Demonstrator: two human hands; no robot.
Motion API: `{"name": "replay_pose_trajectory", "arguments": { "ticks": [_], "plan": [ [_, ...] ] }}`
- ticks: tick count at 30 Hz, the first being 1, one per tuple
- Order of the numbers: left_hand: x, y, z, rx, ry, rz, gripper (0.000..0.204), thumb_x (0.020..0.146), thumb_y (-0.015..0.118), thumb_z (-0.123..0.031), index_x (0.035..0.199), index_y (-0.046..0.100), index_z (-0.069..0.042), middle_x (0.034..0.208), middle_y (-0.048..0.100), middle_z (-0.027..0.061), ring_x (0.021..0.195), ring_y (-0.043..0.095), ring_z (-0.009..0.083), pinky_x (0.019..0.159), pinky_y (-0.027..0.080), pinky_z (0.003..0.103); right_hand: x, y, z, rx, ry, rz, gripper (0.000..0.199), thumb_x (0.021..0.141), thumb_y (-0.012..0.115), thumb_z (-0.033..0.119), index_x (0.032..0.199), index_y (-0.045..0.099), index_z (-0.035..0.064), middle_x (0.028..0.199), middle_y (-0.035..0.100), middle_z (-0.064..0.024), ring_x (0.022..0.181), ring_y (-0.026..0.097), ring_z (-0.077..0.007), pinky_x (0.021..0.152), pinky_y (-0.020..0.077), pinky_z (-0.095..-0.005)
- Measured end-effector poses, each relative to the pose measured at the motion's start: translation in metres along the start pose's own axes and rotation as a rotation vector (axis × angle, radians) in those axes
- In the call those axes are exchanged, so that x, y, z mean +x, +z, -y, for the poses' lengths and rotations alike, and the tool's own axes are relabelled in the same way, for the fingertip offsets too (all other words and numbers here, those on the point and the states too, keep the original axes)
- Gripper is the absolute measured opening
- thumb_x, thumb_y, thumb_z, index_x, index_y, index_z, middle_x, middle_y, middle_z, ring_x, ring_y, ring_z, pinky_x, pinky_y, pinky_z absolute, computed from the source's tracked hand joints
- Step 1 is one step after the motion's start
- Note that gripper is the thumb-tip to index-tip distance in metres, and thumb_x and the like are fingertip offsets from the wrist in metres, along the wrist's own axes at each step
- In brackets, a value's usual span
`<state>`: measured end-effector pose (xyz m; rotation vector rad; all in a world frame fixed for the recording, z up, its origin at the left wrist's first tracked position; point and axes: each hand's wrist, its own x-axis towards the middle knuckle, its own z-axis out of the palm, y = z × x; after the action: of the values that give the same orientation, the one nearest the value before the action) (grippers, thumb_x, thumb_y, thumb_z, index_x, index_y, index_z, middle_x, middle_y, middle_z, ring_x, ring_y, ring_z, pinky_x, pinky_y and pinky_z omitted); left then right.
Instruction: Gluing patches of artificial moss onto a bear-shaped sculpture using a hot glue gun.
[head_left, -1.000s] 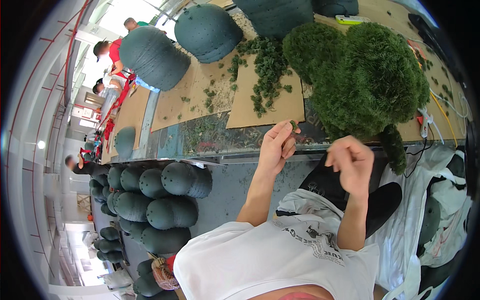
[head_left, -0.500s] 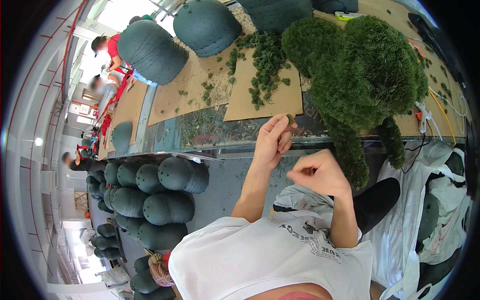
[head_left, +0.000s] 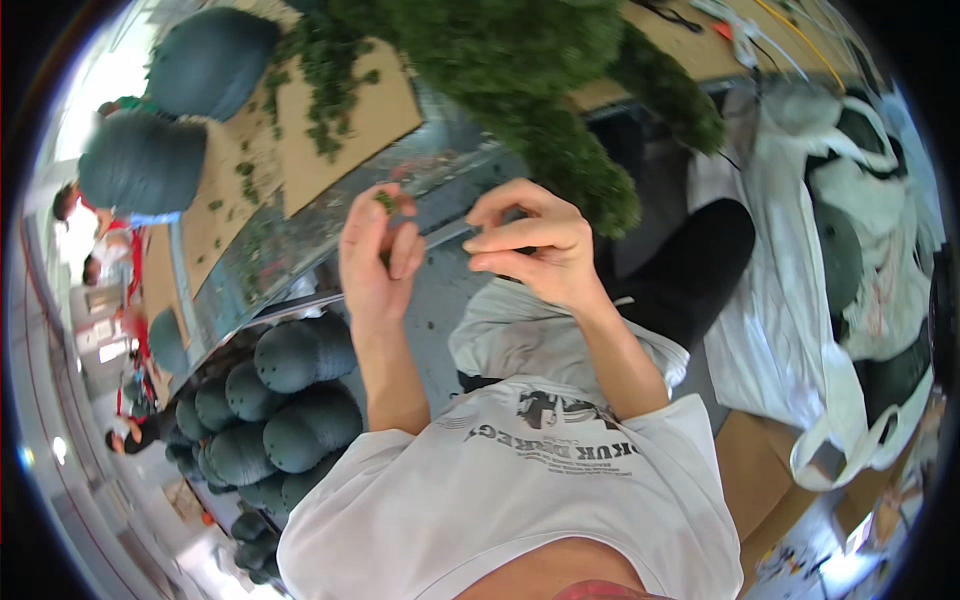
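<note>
My left hand [head_left: 378,255] is raised off the table's near edge, its thumb and fingers closed on a small green tuft of artificial grass [head_left: 385,201]. To its right is my right hand [head_left: 540,245], fingers bent and thumb drawn toward them; whatever lies between those fingertips is too small to make out. The hands are apart. Beyond them a large figure covered in artificial grass [head_left: 500,50] rests on the table, one shaggy limb [head_left: 585,165] hanging over the edge near my right hand.
Loose green tufts [head_left: 325,85] lie on a cardboard sheet [head_left: 390,105]. Dark green rounded forms [head_left: 210,60] stand on the table, and more [head_left: 310,425] are stacked below at left. White sacks [head_left: 770,250] sit at right. Cables [head_left: 790,40] cross the table's far right. Several people work far left.
The view has swung to the right and down, so the table and figure sit higher. My right hand has turned, its fingers now pointing at my left hand, which keeps the tuft.
</note>
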<state>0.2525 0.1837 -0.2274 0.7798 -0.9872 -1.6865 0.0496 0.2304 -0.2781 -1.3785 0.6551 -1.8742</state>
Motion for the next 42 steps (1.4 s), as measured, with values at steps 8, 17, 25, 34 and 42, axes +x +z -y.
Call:
{"name": "replay_pose_trajectory", "arguments": {
  "ticks": [8,17,25,34,42],
  "plan": [
    [-0.008,0.037,0.02,-0.017,-0.023,0.219,0.03,0.109,0.054,-0.023,0.128,0.061,-0.001,0.108,0.065,0.0138,0.05,0.037,0.004,0.049,0.029,0.021,-0.014,-0.021,0.022,0.005,-0.186,-0.088,0.026,0.072,0.09,0.009,0.098,0.085,0.0123,0.102,0.073,-0.0092,0.075,0.059,-0.014,0.063,0.0483,-0.027],
    [-0.031,0.047,0.017,0.027,0.147,0.3,0.03,0.107,0.058,-0.022,0.126,0.061,0.001,0.108,0.066,0.0226,0.051,0.037,0.0039,0.049,0.031,0.022,-0.015,-0.02,0.044,0.033,-0.247,-0.061,0.026,0.072,0.09,0.008,0.097,0.085,0.0106,0.101,0.073,-0.0117,0.079,0.062,-0.016,0.064,0.0509,-0.027],
    [-0.053,0.077,0.002,0.458,0.723,0.491,0.022,0.089,0.08,-0.017,0.098,0.074,0.002,0.118,0.065,0.0348,0.063,0.06,0.0173,0.053,0.043,0.024,-0.011,-0.026,0.059,-0.354,-0.402,-0.093,0.036,0.068,0.087,0.01,0.103,0.084,0.0154,0.113,0.073,-0.0107,0.08,0.063,-0.018,0.066,0.052,-0.0285],
    [-0.044,0.132,0.046,0.557,0.633,0.701,0.016,0.093,0.073,-0.006,0.105,0.071,0.003,0.112,0.07,0.0295,0.069,0.061,0.0119,0.055,0.041,0.022,-0.052,-0.101,0.113,-1.299,-0.569,-0.28,0.04,0.079,0.078,0.014,0.117,0.079,0.0232,0.144,0.057,-0.024,0.115,0.06,-0.0394,0.091,0.0572,-0.0433],
    [-0.027,0.207,0.095,0.169,-0.086,0.844,0.033,0.101,0.05,0.005,0.133,0.058,0.007,0.101,0.065,0.0081,0.079,0.054,0.0068,0.062,0.038,0.021,-0.102,-0.119,0.18,-1.748,-0.378,-0.341,0.056,0.072,0.077,0.002,0.12,0.078,0.0301,0.151,0.05,-0.027,0.13,0.054,-0.0465,0.106,0.0479,-0.0583]
  ]
}}
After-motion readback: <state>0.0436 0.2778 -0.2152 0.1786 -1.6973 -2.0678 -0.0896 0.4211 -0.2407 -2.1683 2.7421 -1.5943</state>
